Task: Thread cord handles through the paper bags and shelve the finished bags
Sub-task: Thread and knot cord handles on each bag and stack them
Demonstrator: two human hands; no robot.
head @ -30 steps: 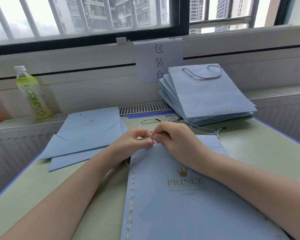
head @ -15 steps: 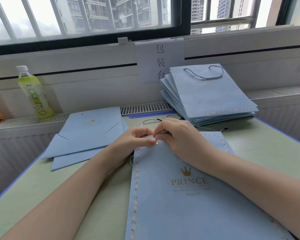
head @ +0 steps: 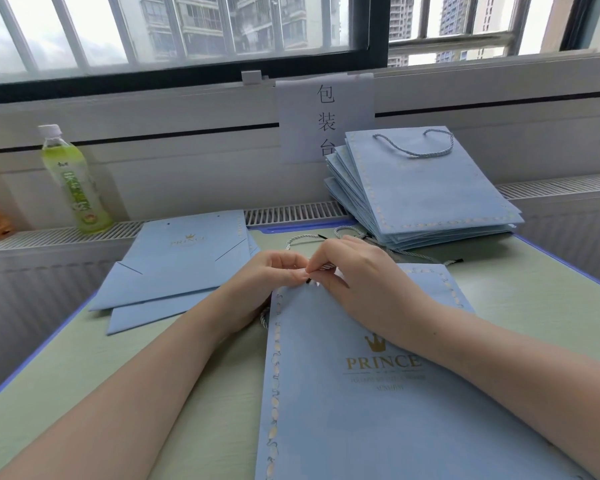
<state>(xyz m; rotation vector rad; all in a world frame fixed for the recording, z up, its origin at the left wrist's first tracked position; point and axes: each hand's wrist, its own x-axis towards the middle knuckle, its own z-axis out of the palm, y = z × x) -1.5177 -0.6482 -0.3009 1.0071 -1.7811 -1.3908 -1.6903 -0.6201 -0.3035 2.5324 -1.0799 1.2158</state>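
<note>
A person sits at a green table (head: pixel 84 368) with a flat blue paper bag (head: pixel 378 393) lying in front of them, and both hands meet at the bag's top edge. The right hand (head: pixel 361 282) pinches a thin cord (head: pixel 303 240) near its black tip (head: pixel 308 280), and the left hand (head: pixel 274 275) has its fingers curled and pinches the top edge of the bag right next to that tip. I think the step in hand is poking the cord end through a small hole in the bag, though the hole itself hides behind the fingers. The next move likely needs a careful push, then a pull from the other side so the cord slides in. The rest of the cord loops on the table behind the hands. A pile of finished bags (head: pixel 430 202) with a cord handle on top sits at the back right, near the hands but not touching. Bags with no handles (head: pixel 177 268) lie flat at the left. The near bag says "PRINCE" in gold under a little crown, and the small lines below are too blurry to read. A paper sign (head: pixel 326 116) on the wall shows "包装台". A green drink bottle (head: pixel 73 181) stands on the ledge, and its label is too small to read.
</note>
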